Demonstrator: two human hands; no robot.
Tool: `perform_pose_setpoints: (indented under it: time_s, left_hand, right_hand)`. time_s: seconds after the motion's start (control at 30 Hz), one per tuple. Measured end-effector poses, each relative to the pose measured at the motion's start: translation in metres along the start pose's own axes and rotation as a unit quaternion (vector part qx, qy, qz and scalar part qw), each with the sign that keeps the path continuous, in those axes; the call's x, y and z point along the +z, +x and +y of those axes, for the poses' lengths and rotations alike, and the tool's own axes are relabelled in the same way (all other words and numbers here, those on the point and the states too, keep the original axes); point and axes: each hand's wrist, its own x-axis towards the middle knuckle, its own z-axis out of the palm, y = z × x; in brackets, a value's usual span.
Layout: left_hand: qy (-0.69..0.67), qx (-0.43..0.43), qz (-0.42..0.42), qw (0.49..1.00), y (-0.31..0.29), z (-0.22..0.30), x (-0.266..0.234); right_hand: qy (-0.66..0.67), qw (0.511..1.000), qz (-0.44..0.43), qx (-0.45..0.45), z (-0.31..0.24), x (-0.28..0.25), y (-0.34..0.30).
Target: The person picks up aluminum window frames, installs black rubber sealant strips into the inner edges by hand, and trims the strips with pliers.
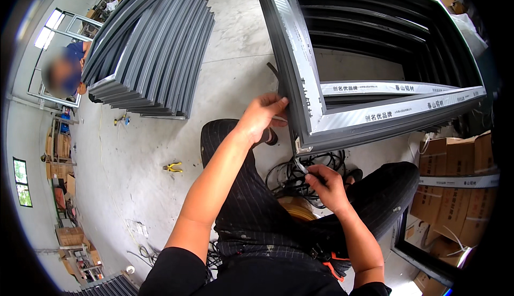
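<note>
A stack of dark grey window frames (296, 82), partly covered in white printed film, stands in front of me on the right. My left hand (262, 115) is closed at the left side of the stack, its thumb pressed on the outer edge of a frame. Below the stack's near corner, my right hand (327, 187) pinches the end of a thin greyish strip (301, 164). This strip runs up toward that corner; its material cannot be made out. A short dark strip (272, 69) sticks out beside the frames, beyond my left hand.
Black cord-like strip (278, 176) lies coiled between my legs. Yellow-handled pliers (172, 167) rest on the concrete floor (134, 189) to the left. Another frame stack (160, 55) stands far left, with a person (67, 71) beside it. Cardboard boxes (447, 205) are at right.
</note>
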Motion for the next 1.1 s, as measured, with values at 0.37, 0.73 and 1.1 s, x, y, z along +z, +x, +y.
perform_pose_setpoints:
  time_s: [0.37,0.73,1.1]
  left_hand:
    - [0.09,0.004,0.056,0.994,0.057,0.043,-0.016]
    - [0.084,0.028,0.102,0.991,0.076,0.041,-0.018]
    - [-0.026,-0.002,0.078,0.997,-0.023,-0.022,0.029]
  right_hand:
    - [-0.003,1.0,-0.002,-0.008,0.003,0.001,-0.004]
    - [-0.056,0.997,0.0,-0.054,-0.012,0.0,-0.01]
    - [-0.144,0.978,0.033,-0.15,-0.012,0.002,-0.013]
